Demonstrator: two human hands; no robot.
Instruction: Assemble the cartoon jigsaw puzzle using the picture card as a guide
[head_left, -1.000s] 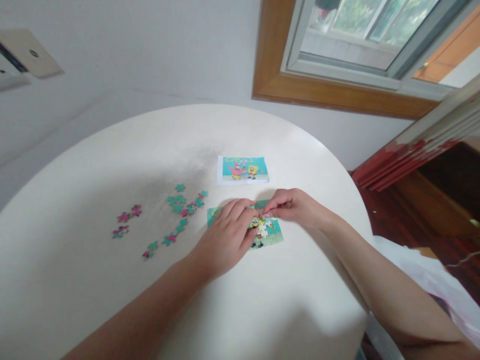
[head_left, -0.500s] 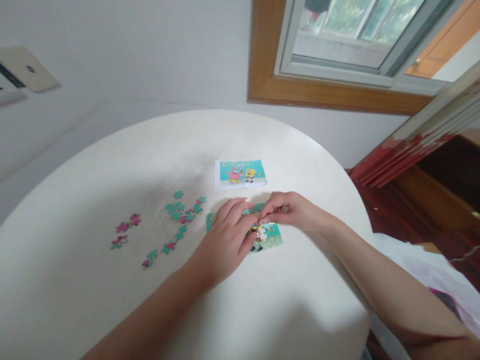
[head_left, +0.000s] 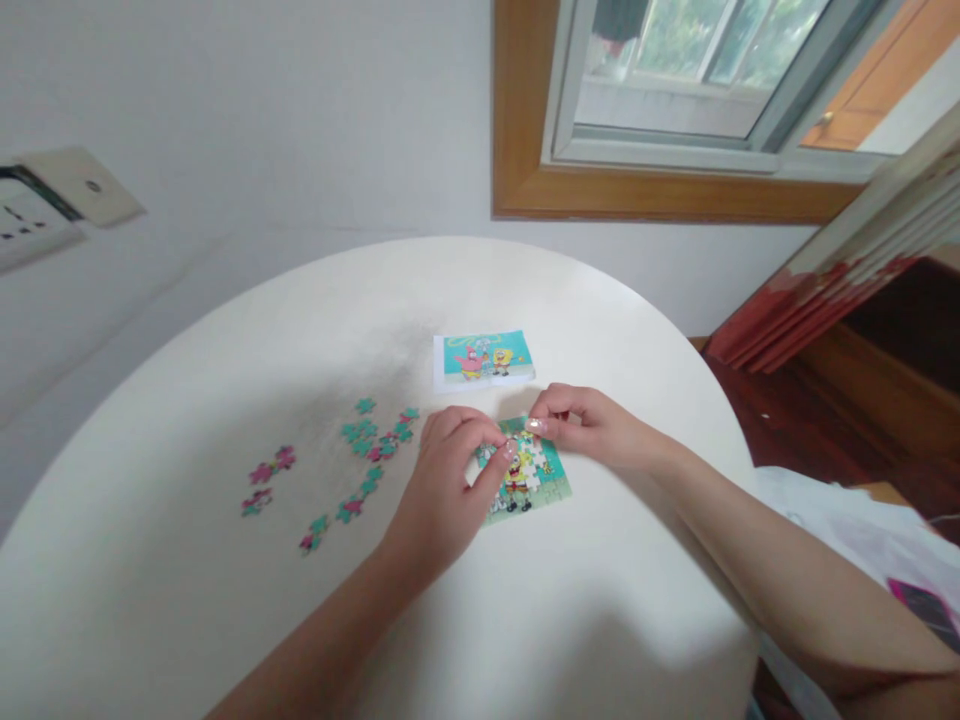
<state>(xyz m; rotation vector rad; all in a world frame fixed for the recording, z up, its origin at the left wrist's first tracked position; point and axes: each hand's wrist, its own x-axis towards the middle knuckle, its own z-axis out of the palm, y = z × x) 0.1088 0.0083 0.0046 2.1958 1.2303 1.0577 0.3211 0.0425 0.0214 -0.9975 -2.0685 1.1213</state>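
Observation:
A partly assembled cartoon jigsaw puzzle [head_left: 536, 480] lies flat on the round white table [head_left: 225, 330]. My left hand [head_left: 446, 490] covers the puzzle's left side, with its fingers curled and its fingertips touching the pieces. My right hand [head_left: 592, 430] is at the puzzle's far edge, thumb and fingers pinched together. Whatever is in the pinch is too small to make out. A small reference picture [head_left: 484, 360] with the same cartoon lies just beyond the hands.
Several loose teal and pink pieces [head_left: 371, 440] are scattered left of the puzzle, and a few more pink ones [head_left: 266, 480] lie farther left. A wall socket [head_left: 45, 205] is at the left, and a wooden-framed window [head_left: 675, 110] is behind the table. Dark wooden furniture [head_left: 862, 340] stands at the right.
My left hand's fingers have curled up from lying flat, which uncovers more of the puzzle. My right hand stays pinched at the puzzle's far edge. The view has tilted slightly.

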